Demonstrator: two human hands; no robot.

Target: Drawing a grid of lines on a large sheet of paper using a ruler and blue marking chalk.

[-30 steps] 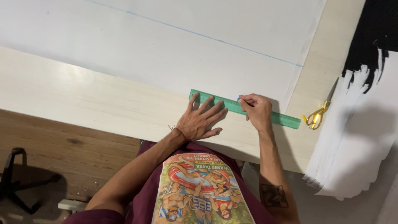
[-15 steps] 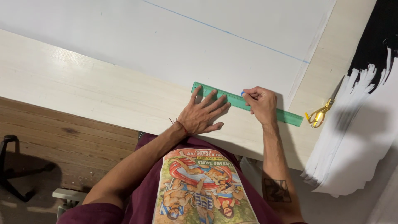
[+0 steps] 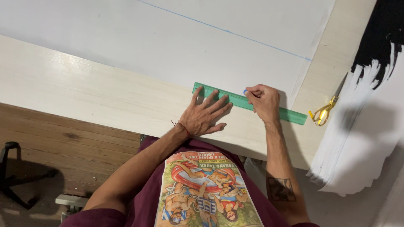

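Note:
A long green ruler (image 3: 290, 114) lies along the near edge of a large white sheet (image 3: 176, 42) on a pale wooden table (image 3: 84, 92). My left hand (image 3: 206, 114) lies flat with fingers spread, pressing on the ruler's left part. My right hand (image 3: 263, 101) is closed around a blue pen (image 3: 245, 91), whose tip touches the sheet at the ruler's far edge. A thin blue line (image 3: 235, 33) crosses the sheet farther back.
Yellow-handled scissors (image 3: 324, 112) lie on the table just past the ruler's right end. A stack of white sheets with a black painted area (image 3: 370, 126) hangs at the right. Wooden floor and a black stand (image 3: 12, 176) are at lower left.
My right hand with the pen has slid left along the ruler, closer to my left hand. The left hand stays pressed on the ruler.

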